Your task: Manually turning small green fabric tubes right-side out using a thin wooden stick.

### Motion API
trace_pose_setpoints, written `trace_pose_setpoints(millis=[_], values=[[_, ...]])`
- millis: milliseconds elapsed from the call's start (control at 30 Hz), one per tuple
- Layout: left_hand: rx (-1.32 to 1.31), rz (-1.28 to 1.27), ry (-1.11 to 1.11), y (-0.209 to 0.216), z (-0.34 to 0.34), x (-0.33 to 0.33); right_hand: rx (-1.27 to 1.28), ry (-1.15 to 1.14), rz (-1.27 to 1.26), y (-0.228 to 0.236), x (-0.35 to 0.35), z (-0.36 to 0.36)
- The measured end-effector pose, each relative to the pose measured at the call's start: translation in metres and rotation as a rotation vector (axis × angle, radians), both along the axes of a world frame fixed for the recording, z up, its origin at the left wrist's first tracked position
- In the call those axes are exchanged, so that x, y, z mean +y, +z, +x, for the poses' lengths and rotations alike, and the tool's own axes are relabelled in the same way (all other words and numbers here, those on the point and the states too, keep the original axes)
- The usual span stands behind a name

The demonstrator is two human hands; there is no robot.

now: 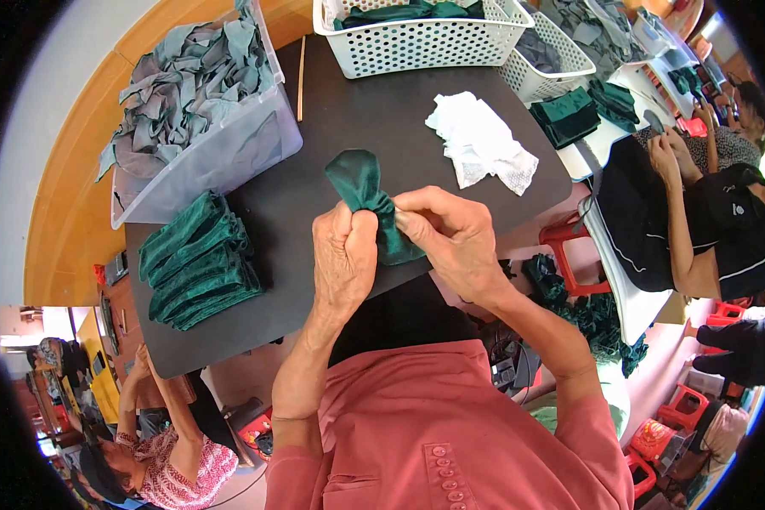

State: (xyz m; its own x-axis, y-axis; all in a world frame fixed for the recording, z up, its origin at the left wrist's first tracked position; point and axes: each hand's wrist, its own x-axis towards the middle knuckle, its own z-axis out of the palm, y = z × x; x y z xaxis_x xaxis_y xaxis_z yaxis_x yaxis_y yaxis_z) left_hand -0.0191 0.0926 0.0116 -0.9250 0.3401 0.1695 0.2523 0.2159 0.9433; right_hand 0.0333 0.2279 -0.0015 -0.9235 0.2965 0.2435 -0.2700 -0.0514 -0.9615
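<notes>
Both of my hands pinch one small dark green velvet piece (361, 183) over the near edge of the black table (357, 119). My left hand (344, 255) is a fist around the gathered middle of the piece. My right hand (450, 234) grips its right end, fingers folded over the cloth. The free rounded end sticks up and away from me. A stack of folded green velvet pieces (200, 263) lies to the left of my hands.
A clear bin of grey fabric scraps (191, 93) stands at the back left, a thin wooden stick (301, 76) beside it. White perforated baskets (425, 38) sit at the back. White cloth pieces (480, 140) lie right of centre. Other people work at the right and lower left.
</notes>
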Motion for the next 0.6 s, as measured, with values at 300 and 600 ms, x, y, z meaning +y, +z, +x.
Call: trace_pose_setpoints(millis=[300,600], values=[[0.108,0.070,0.015,-0.010,-0.001,0.007,0.119,-0.156,0.444,0.005,0.003,-0.002],[0.089,0.009,-0.035,-0.023,0.003,0.001,0.015,-0.020,0.318,0.000,0.001,0.009]])
